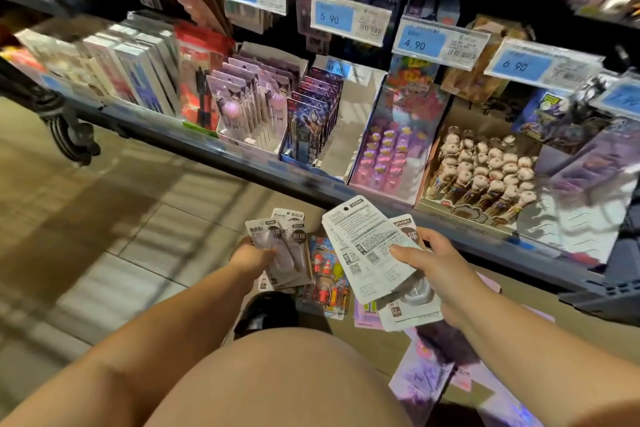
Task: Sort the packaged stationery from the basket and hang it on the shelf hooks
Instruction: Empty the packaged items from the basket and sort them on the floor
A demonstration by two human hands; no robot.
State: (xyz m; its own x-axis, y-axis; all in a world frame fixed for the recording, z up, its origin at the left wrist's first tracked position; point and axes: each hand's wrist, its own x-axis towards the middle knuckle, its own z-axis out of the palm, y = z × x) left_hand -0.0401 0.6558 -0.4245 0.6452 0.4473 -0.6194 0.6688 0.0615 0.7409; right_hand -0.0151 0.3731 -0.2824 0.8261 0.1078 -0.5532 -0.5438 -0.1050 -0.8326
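Fan of grey packs sits in left grip, fingers clamped round the lower ends, over the floor. Colourful pack lies flat on the floor between both grips. Right grip pinches white packs, printed backs up, thumb on top, just below shelf edge. Purple packs lie on the floor, lower right.

In the left grip, grey card packets had glossy clear plastic blisters. In the right grip, white packets showed matt printed paper backs. Below both grips, smooth floor tiles shone.
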